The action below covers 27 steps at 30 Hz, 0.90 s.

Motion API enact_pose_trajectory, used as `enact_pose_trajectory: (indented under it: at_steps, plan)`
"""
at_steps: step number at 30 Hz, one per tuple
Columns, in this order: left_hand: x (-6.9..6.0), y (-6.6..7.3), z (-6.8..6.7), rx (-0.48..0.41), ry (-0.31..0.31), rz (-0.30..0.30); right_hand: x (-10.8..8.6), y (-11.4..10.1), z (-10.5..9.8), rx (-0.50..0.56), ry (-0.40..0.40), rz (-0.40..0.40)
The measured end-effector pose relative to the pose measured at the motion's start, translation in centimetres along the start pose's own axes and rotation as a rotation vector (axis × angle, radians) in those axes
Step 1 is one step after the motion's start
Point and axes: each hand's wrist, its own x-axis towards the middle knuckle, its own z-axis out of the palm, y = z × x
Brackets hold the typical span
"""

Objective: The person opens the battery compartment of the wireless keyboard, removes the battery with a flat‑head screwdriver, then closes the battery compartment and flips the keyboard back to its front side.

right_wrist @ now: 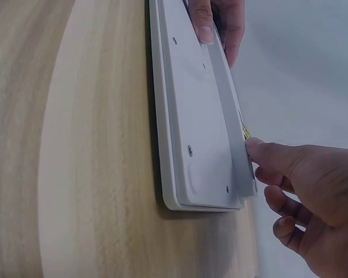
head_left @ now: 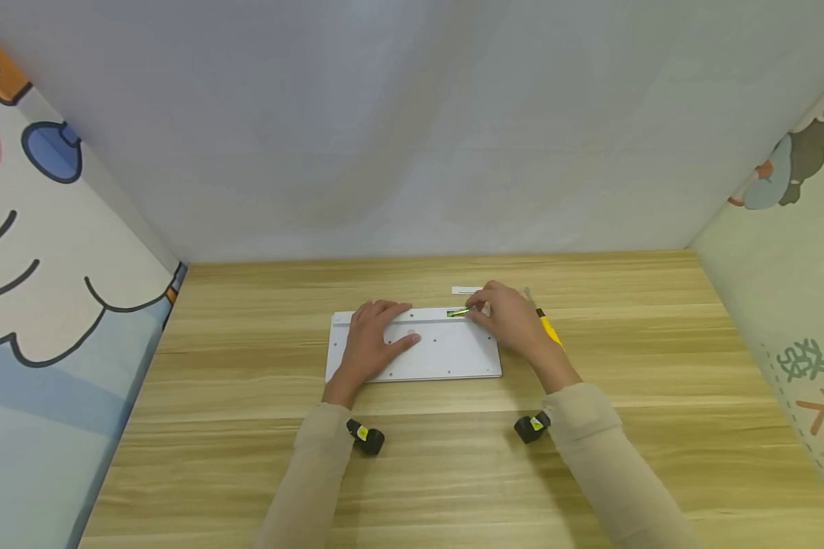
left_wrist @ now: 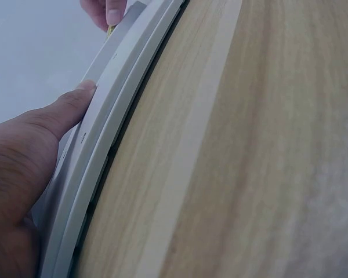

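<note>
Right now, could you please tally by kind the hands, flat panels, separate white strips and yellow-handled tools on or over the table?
Hands: 2 (left hand, right hand)
Flat panels: 1 (white panel)
Separate strips: 1 (white strip)
Yellow-handled tools: 1 (screwdriver)
Total: 5

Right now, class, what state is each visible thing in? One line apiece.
White device: lying flat, screw side up.
Green-yellow piece: pinched at the device's far edge.
White strip: lying apart from the device.
Screwdriver: lying down, partly hidden.
Left hand: resting on the device.
Right hand: pinching the piece.
</note>
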Motion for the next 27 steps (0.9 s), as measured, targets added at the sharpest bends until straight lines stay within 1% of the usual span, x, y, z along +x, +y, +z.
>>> enact_pose_trajectory:
  at_steps: [12, 17, 21, 27]
  plan:
    - [0.0, 0.0, 0.0, 0.004, -0.008, -0.007, -0.1, 0.0, 0.5, -0.023, 0.040, -0.018]
    - [0.0, -0.1, 0.0, 0.003, 0.003, 0.008, -0.3, -0.1, 0.3, -0.041, 0.045, -0.028]
    - [0.1, -0.1, 0.0, 0.003, 0.007, 0.007, -0.4, 0.0, -0.1, -0.058, 0.047, -0.036]
    - [0.1, 0.0, 0.0, 0.009, 0.006, 0.006, -0.6, 0.3, -0.9, -0.014, 0.036, -0.023]
